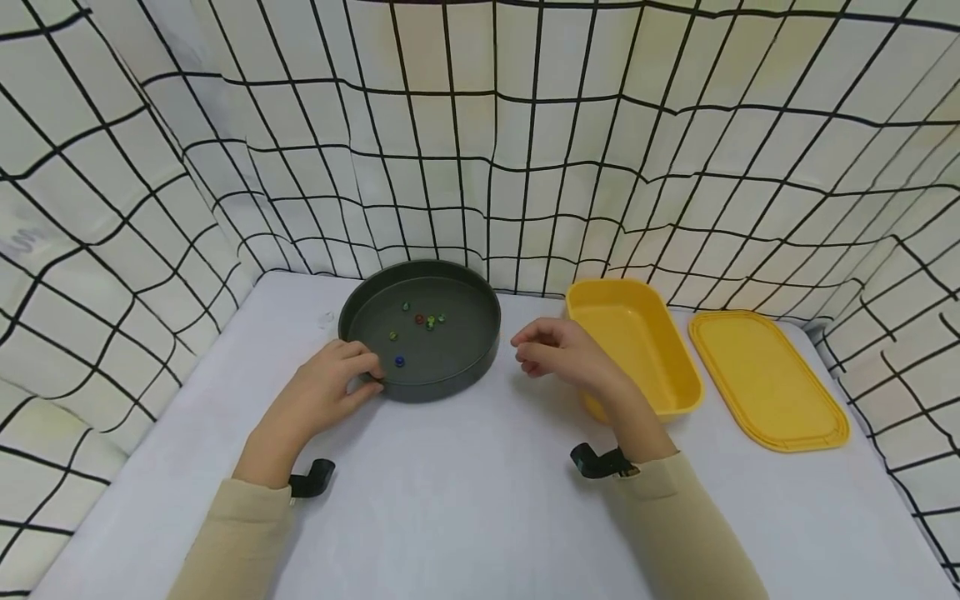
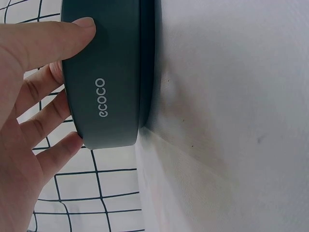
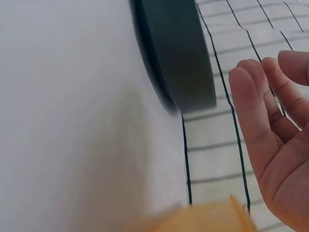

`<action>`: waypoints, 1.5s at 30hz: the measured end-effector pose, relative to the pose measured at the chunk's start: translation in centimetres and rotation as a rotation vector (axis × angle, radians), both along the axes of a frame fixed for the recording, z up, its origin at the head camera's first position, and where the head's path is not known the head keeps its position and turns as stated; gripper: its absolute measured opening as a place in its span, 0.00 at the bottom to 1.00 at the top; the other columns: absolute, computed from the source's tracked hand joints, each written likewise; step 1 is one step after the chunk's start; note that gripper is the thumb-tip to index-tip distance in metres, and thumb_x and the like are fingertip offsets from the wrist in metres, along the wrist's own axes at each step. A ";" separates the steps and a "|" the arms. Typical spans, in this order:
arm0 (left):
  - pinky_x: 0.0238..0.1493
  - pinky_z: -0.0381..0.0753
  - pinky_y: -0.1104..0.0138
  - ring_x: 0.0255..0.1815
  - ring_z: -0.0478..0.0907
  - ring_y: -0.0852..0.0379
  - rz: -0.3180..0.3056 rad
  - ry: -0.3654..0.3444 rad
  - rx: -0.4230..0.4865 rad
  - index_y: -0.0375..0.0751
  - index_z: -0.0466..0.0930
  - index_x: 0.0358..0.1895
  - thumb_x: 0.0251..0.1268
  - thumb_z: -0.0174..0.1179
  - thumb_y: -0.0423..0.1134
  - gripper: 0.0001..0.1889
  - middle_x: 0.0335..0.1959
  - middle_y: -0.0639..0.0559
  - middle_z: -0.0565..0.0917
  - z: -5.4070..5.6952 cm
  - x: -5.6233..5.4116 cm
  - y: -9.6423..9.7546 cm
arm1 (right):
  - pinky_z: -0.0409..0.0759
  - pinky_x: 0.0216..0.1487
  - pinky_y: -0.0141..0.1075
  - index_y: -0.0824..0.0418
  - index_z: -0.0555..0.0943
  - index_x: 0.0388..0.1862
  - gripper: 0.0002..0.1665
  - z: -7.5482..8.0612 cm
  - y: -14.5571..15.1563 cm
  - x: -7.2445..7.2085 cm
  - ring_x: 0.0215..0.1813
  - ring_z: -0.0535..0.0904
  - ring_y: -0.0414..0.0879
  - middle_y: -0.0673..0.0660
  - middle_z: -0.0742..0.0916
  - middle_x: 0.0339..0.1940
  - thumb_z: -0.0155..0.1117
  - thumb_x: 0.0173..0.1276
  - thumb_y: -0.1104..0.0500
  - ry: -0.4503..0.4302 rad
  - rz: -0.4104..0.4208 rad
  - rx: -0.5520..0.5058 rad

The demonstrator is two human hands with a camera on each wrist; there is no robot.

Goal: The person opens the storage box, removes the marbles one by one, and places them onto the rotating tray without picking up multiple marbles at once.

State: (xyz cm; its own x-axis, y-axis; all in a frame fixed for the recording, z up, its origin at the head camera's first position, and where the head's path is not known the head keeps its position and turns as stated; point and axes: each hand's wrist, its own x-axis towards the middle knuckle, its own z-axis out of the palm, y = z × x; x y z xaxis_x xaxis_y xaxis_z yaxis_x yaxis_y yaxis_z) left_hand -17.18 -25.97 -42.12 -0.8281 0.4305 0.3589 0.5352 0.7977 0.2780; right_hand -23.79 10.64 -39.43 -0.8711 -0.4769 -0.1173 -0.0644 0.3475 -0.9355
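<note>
A dark green round tray (image 1: 442, 379) with a raised wall stands on the white surface. In the left wrist view the tray's wall (image 2: 116, 58) bears the word "ecoco". My left hand (image 1: 330, 387) grips the near left rim, thumb against the outer wall and fingers at the edge. Inside lie several small marbles: a blue marble (image 1: 399, 362), a red marble (image 1: 419, 319) and greenish ones. My right hand (image 1: 562, 350) hovers between the tray and a yellow box (image 1: 630, 333), fingers loosely bent. In the right wrist view that hand (image 3: 285, 130) shows nothing in its fingers.
A flat yellow lid (image 1: 768, 379) lies to the right of the yellow box. White walls with a black grid net (image 1: 491, 158) enclose the white-covered table (image 1: 450, 500) at the back and sides.
</note>
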 end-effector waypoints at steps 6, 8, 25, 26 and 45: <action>0.45 0.78 0.55 0.44 0.75 0.53 0.000 0.006 0.004 0.52 0.81 0.31 0.53 0.74 0.33 0.11 0.36 0.57 0.81 -0.2 0.0 0.0 | 0.86 0.48 0.40 0.63 0.80 0.52 0.14 -0.5 3.2 0.6 0.48 0.83 0.62 0.69 0.84 0.49 0.61 0.74 0.56 -0.002 -0.077 -0.056; 0.45 0.78 0.55 0.44 0.75 0.53 -0.003 0.011 0.007 0.52 0.81 0.31 0.53 0.74 0.33 0.11 0.36 0.58 0.81 -0.3 0.0 0.1 | 0.86 0.48 0.39 0.65 0.79 0.53 0.14 -0.5 4.2 0.8 0.49 0.82 0.64 0.73 0.82 0.50 0.60 0.74 0.57 -0.001 -0.093 -0.080; 0.45 0.78 0.55 0.44 0.75 0.53 0.009 0.006 -0.003 0.52 0.81 0.32 0.53 0.75 0.33 0.11 0.37 0.59 0.81 -0.1 0.1 0.3 | 0.86 0.47 0.38 0.73 0.76 0.56 0.19 -0.1 10.0 1.0 0.43 0.84 0.51 0.70 0.83 0.47 0.58 0.76 0.58 0.056 -0.186 -0.070; 0.45 0.78 0.55 0.44 0.75 0.53 0.011 0.004 -0.003 0.52 0.81 0.32 0.53 0.75 0.33 0.11 0.36 0.59 0.81 -0.1 0.1 0.2 | 0.86 0.47 0.38 0.73 0.76 0.56 0.20 -0.2 10.2 1.0 0.44 0.84 0.53 0.70 0.83 0.47 0.58 0.76 0.57 0.049 -0.187 -0.055; 0.45 0.78 0.55 0.44 0.75 0.53 0.002 0.014 0.003 0.51 0.81 0.32 0.53 0.75 0.33 0.12 0.36 0.58 0.81 -0.1 0.2 0.1 | 0.82 0.41 0.38 0.58 0.82 0.53 0.15 -2.0 10.7 1.3 0.37 0.81 0.50 0.59 0.84 0.40 0.62 0.73 0.53 0.012 -0.065 0.327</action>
